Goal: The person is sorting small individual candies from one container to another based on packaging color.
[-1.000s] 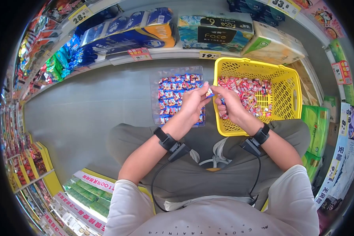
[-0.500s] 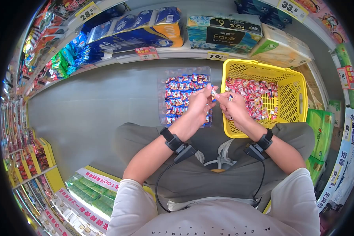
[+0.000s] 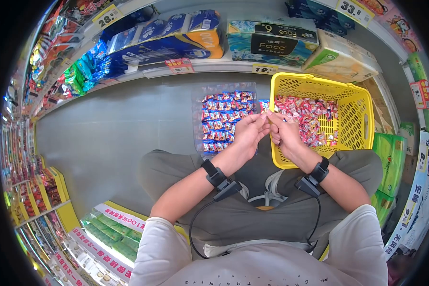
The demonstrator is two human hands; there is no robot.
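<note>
Over the gap between the tray and the basket, my left hand point(image 3: 249, 135) and my right hand point(image 3: 287, 133) meet at the fingertips. Both are closed in a pinch on one small wrapped candy point(image 3: 264, 105), whose blue and white wrapper sticks out past the fingers. Its lower end is hidden by them. Left of my hands, a clear plastic tray point(image 3: 197, 102) on the floor holds blue-wrapped candies point(image 3: 219, 116) laid in rows. Close to my right hand stands a yellow basket point(image 3: 362, 119), with loose red and pink wrapped candies point(image 3: 310, 114) scattered inside.
Shelves behind hold blue tissue packs point(image 3: 171, 35), a teal tissue pack point(image 3: 271, 40) and a beige pack point(image 3: 343, 55). Green packs point(image 3: 387, 162) stand at the right. Snack racks line the left. Grey floor point(image 3: 109, 124) stretches left of the tray. My crossed legs are in front.
Both hands have come slightly lower and closer together, with fingertips now touching. The wrapped candy, earlier between my fingers, now shows above the fingertips. The basket and tray look unmoved.
</note>
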